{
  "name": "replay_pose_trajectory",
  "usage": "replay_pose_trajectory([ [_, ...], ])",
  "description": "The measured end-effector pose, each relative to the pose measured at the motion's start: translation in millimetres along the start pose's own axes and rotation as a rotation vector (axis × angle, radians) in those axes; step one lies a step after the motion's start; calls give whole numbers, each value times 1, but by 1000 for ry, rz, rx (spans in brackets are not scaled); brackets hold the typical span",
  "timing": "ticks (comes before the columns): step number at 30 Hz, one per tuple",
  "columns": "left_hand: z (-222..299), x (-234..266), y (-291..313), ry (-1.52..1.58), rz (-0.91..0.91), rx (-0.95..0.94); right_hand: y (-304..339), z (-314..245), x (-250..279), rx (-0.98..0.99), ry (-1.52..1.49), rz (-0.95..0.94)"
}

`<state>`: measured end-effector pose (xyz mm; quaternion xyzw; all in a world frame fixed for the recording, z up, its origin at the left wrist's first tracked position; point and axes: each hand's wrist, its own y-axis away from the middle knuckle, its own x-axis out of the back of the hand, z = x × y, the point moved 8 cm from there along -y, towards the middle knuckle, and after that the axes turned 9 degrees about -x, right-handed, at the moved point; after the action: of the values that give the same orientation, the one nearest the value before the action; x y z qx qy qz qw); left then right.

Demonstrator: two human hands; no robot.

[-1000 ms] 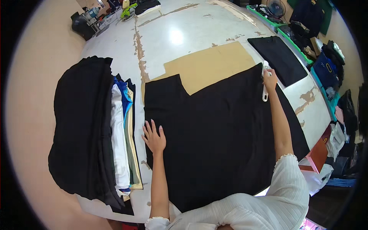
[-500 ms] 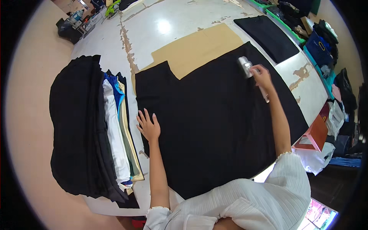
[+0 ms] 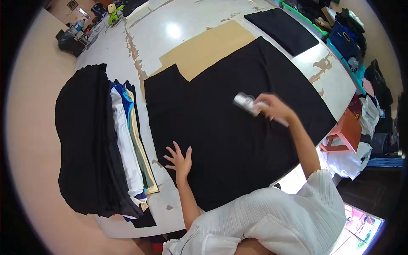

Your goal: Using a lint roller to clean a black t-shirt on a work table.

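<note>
A wide piece of black fabric [image 3: 221, 140] lies spread over the table, with a beige panel [image 3: 208, 44] partly under its far edge. My left hand [image 3: 182, 163] rests flat near the fabric's left edge, its fingers spread. Over the middle right of the cloth, my right hand [image 3: 272, 106] grips a white handheld lint remover [image 3: 244, 103] by its handle. The tool's head points left and is blurred by motion, so I cannot tell whether it touches the cloth.
At left sits a thick stack of black fabric [image 3: 85, 144] beside folded white, blue and cream pieces [image 3: 126, 140]. A folded black cloth [image 3: 282, 29] lies far right. Crates and bags line the right side, near a reddish-brown stool [image 3: 347, 129].
My right hand has swept the lint remover left and nearer to me across the black fabric. My left hand has slid nearer and slightly right. The whole view has shifted a little.
</note>
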<state>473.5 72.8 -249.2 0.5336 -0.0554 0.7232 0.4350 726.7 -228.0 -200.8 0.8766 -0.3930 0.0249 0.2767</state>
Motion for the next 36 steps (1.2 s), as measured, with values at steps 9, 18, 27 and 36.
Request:
replay_pose_trajectory([
  [9,-53,0,36,-139,220,-116,53,33,78,95,-70,747],
  [18,-51,-1,37,-234,364,-129,127,49,-96,-58,-92,-166],
  [27,-49,-6,32,-262,365,-148,180,141,132,-58,-136,1194],
  [36,-61,-5,30,-248,362,-185,204,73,-107,40,-84,-83],
])
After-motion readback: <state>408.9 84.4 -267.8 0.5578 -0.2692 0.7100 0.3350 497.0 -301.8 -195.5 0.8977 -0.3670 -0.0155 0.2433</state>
